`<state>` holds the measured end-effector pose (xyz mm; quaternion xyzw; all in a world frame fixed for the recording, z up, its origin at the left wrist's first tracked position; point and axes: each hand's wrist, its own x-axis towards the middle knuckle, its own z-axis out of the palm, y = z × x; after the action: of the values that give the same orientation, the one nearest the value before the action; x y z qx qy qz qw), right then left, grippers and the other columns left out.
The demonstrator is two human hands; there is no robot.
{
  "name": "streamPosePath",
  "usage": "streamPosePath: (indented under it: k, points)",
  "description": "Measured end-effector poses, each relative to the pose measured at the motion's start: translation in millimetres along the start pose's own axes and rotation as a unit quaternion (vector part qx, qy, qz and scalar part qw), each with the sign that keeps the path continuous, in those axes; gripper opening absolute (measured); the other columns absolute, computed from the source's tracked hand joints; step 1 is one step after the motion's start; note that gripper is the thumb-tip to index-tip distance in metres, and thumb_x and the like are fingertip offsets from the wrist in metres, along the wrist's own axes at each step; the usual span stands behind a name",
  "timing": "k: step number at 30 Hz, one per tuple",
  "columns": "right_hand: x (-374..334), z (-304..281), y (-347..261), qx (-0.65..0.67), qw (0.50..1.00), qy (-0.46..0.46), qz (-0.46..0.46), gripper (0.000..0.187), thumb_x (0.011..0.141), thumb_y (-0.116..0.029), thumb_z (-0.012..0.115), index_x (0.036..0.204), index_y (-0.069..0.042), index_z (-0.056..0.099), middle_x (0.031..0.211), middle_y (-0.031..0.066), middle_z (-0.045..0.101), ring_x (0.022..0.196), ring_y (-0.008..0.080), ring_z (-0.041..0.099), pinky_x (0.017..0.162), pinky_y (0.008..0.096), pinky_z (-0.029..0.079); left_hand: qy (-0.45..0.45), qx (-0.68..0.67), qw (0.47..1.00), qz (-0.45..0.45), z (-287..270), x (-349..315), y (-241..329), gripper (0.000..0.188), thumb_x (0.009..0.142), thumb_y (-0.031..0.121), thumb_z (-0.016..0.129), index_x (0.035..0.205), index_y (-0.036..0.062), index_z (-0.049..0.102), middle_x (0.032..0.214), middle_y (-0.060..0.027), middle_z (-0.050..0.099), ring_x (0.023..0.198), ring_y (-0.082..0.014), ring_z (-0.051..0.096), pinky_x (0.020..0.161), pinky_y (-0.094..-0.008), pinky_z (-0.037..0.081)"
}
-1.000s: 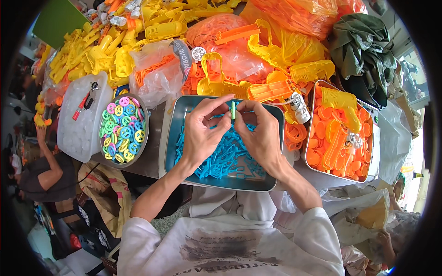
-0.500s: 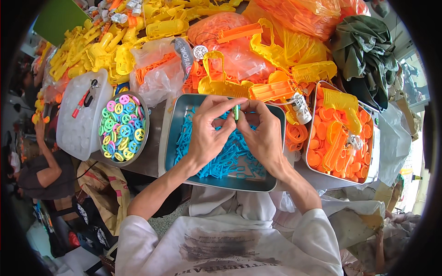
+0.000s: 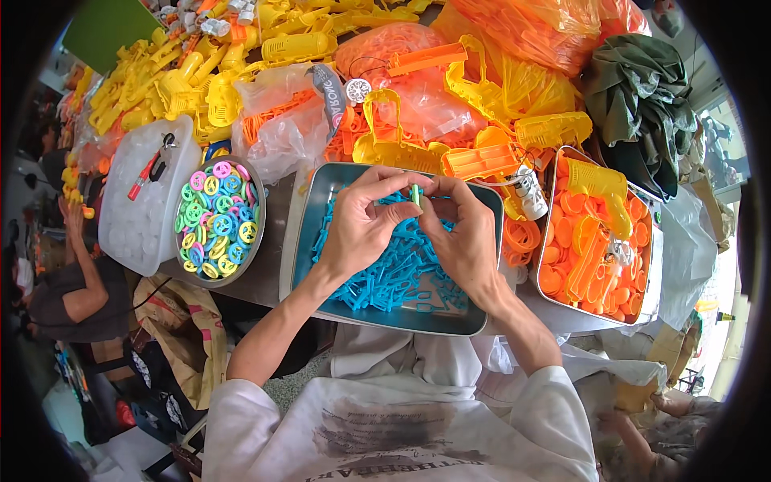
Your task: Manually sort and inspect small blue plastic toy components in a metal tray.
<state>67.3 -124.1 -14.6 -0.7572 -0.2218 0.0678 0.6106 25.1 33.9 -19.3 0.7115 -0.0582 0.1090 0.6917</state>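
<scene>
Over a metal tray (image 3: 302, 261) heaped with small blue plastic parts (image 3: 369, 287), both my hands meet at the fingertips. Between them a small green plastic wheel (image 3: 416, 195) is seen edge-on. My left hand (image 3: 358, 229) pinches it with thumb and forefinger. From the other side, my right hand (image 3: 466, 237) closes its thumb and fingers on the same piece. Whether a blue part is also in the fingers is hidden. Left of the tray, a round metal bowl (image 3: 263, 210) holds many pink, green, blue and yellow wheels like it.
A translucent tub (image 3: 120, 217) with a red-handled tool (image 3: 144, 178) lies far left. Orange discs and parts fill a right-hand tray (image 3: 549, 205). Yellow shells (image 3: 299, 48) and orange bags (image 3: 522, 40) pile up behind. At the left edge, another person's arm (image 3: 80, 257) reaches toward yellow parts.
The view has shifted slightly. Both hands stay together on the green wheel, with only small finger movements. At the lower right, another person's arm has come further into view.
</scene>
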Motion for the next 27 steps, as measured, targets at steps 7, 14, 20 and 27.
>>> streamPosePath:
  k: [7, 14, 20, 27]
  points:
    - [-1.3, 0.7, 3.0, -0.034, 0.998, 0.006, -0.061, 0.02, 0.089, 0.0, 0.064, 0.108, 0.005, 0.057, 0.094, 0.0113, 0.07, 0.091, 0.0174, 0.071, 0.078, 0.0282, 0.056, 0.028, 0.015, 0.999, 0.002, 4.2, -2.6, 4.5, 0.031, 0.09, 0.016, 0.07, 0.115, -0.0018, 0.067, 0.11, -0.0071, 0.063, 0.101, -0.0135, 0.058, 0.086, -0.026, 0.046]
    - [-1.2, 0.9, 7.6, -0.044, 0.997, 0.009, -0.064, 0.022, 0.089, 0.001, 0.065, 0.108, 0.005, 0.057, 0.096, 0.0127, 0.069, 0.09, 0.0195, 0.072, 0.079, 0.0294, 0.056, 0.043, -0.018, 0.999, -0.008, 7.0, -3.2, -2.7, 0.028, 0.092, 0.012, 0.068, 0.115, -0.002, 0.066, 0.112, -0.0066, 0.063, 0.1, -0.0134, 0.058, 0.088, -0.0257, 0.049]
    - [-1.6, 0.8, 6.7, -0.047, 0.997, -0.002, -0.057, 0.022, 0.088, 0.001, 0.065, 0.109, 0.005, 0.057, 0.095, 0.012, 0.069, 0.089, 0.0197, 0.072, 0.08, 0.0295, 0.056, 0.063, -0.012, 0.997, -0.031, 10.1, -6.3, -1.9, 0.031, 0.096, 0.023, 0.064, 0.112, -0.0038, 0.066, 0.109, -0.005, 0.062, 0.097, -0.0108, 0.058, 0.083, -0.0244, 0.047]
    - [-1.7, -0.9, 0.8, -0.01, 0.999, -0.003, -0.035, 0.023, 0.088, 0.0, 0.066, 0.108, 0.005, 0.056, 0.096, 0.0105, 0.069, 0.091, 0.0196, 0.072, 0.079, 0.0297, 0.056, 0.065, 0.034, 0.997, -0.024, 14.9, -9.4, 14.7, 0.027, 0.093, 0.01, 0.067, 0.118, 0.0001, 0.066, 0.109, -0.0054, 0.06, 0.095, -0.0103, 0.06, 0.079, -0.0226, 0.052]
